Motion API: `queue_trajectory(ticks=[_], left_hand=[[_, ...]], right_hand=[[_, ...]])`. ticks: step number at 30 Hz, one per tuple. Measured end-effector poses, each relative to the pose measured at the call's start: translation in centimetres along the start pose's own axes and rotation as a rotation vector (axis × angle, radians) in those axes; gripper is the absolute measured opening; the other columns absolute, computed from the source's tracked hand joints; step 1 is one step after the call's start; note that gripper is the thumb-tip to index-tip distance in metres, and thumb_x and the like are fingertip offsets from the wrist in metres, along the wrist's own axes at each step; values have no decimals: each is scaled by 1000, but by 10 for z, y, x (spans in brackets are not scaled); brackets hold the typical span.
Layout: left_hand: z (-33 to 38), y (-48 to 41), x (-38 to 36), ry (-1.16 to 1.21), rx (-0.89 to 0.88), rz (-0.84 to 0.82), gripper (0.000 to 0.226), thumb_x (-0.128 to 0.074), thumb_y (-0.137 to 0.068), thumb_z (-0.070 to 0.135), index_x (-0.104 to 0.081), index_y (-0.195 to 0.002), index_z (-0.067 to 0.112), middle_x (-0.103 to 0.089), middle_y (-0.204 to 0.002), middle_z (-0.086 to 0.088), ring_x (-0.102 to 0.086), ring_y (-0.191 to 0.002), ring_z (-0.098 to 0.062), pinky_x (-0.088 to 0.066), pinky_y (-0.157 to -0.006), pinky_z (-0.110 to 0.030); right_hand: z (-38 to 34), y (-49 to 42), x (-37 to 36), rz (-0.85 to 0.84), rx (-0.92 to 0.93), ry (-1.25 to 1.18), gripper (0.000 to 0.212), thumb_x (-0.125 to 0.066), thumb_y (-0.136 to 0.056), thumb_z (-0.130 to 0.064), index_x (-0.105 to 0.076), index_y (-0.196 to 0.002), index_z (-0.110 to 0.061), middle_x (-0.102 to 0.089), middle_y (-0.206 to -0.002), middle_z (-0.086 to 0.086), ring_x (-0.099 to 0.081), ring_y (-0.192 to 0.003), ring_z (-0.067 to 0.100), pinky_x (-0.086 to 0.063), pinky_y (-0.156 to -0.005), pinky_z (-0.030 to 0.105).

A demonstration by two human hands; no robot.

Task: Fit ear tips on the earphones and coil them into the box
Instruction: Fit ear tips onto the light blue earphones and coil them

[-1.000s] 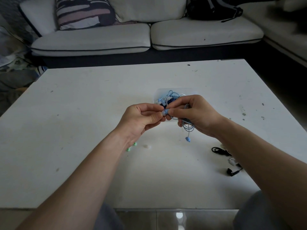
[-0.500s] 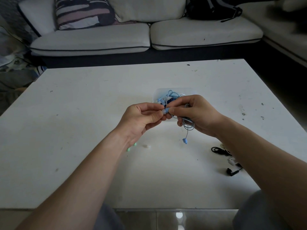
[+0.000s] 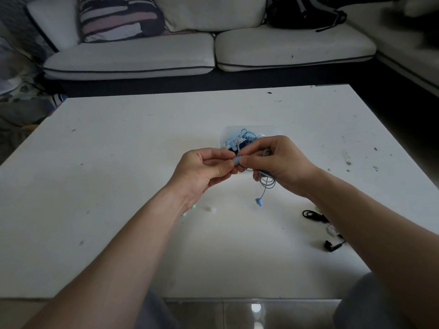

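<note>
Over the middle of the white table, my left hand and my right hand meet fingertip to fingertip on the light blue earbud. My right hand also holds the blue earphone's coiled cable, and its second earbud dangles below. My left fingertips pinch at the earbud's end; the ear tip itself is hidden. Just behind the hands sits the clear box holding several coiled blue and white earphones.
Loose ear tips lie on the table: green ones and a white one under my left wrist. A black earphone and white tips lie beside my right forearm. A sofa stands beyond the table.
The dangling earbud swung slightly left and back. Both hands stay together on the earbud, with small finger movements only.
</note>
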State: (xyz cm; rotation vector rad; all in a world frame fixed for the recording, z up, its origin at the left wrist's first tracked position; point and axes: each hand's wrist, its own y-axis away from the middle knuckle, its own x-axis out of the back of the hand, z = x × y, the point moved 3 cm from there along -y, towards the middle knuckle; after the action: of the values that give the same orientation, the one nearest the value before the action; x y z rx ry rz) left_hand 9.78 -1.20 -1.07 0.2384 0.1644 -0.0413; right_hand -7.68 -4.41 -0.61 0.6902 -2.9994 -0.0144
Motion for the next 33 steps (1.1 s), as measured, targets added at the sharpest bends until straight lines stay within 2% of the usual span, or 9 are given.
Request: queue_trajectory(ticks=[3, 6, 13, 17, 23, 28, 33], left_hand=[[2, 0, 0, 33, -4, -6, 15, -68, -82, -5, -70, -92, 6, -76, -84, -15, -74, -79, -22, -57, -71, -23], [4, 1, -2, 44, -6, -21, 15, -68, -82, -5, -70, -92, 5, -76, -84, -15, -75, -80, -22, -58, -71, -23], [5, 2, -2, 47, -10, -37, 16, -66, -84, -7, -69, -93, 5, -76, -86, -15, -74, -81, -23, -58, -73, -23], [5, 3, -3, 48, -20, -49, 15, -67, -81, -6, -70, -91, 5, -76, -85, -15, -74, -80, -23, -58, -74, -23], [5, 3, -3, 42, -51, -76, 19, -73, -67, 6, -71, -87, 7, -75, -84, -16, -74, -80, -23, -58, -76, -25], [6, 2, -2, 10, -70, -59, 19, -74, -70, 6, -72, -88, 7, -75, -87, -17, -74, -84, -25, -59, -81, -27], [4, 1, -1, -17, -57, -17, 14, -72, -77, -2, -74, -87, 9, -75, -85, -15, -73, -79, -22, -57, -75, -25]], right_hand=[[0, 1, 1, -11, -36, -59, 7, -68, -89, 1, -74, -92, 3, -70, -79, 17, -56, -56, 17, -49, -56, 24], [0, 1, 2, -45, -51, -95, 11, -65, -90, 2, -71, -98, 8, -70, -82, 18, -57, -56, 15, -50, -56, 23], [5, -1, 4, -64, -78, -116, 13, -65, -90, 0, -70, -101, 6, -70, -84, 17, -55, -57, 16, -50, -57, 24], [6, -2, 5, -80, -87, -137, 12, -65, -90, -1, -71, -99, 4, -70, -84, 14, -54, -58, 16, -50, -58, 24], [7, -1, 4, -105, -121, -166, 13, -64, -89, -2, -70, -100, 4, -68, -83, 13, -52, -59, 16, -48, -59, 25], [6, -2, 3, -78, -108, -166, 9, -63, -90, 0, -71, -95, 2, -69, -82, 14, -51, -58, 16, -47, -58, 26], [1, -1, 3, -38, -35, -81, 7, -68, -88, 0, -72, -91, 4, -68, -79, 18, -55, -57, 15, -48, -56, 24]])
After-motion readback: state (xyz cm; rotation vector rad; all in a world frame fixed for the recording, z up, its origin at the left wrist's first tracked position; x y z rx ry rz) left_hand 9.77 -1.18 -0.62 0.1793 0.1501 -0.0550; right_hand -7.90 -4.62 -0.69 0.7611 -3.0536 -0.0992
